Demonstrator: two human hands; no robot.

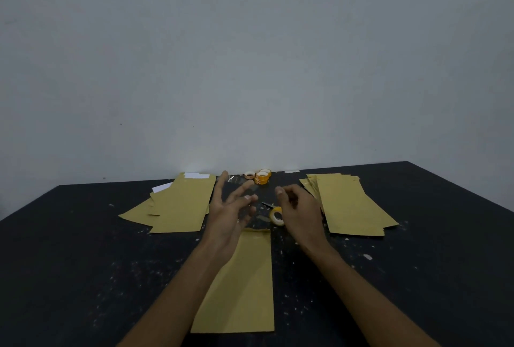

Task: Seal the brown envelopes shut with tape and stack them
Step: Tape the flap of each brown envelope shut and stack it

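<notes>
**Hands raised over one envelope**

I see a brown envelope (244,285) lying flat, near and central on the black table (83,263). My left hand (230,213) hovers splayed, holding nothing. My right hand (300,213) is loosely curled beside a tape roll (277,215); I cannot tell whether it grips anything. Envelope piles lie far left (178,204) and far right (350,204).
</notes>
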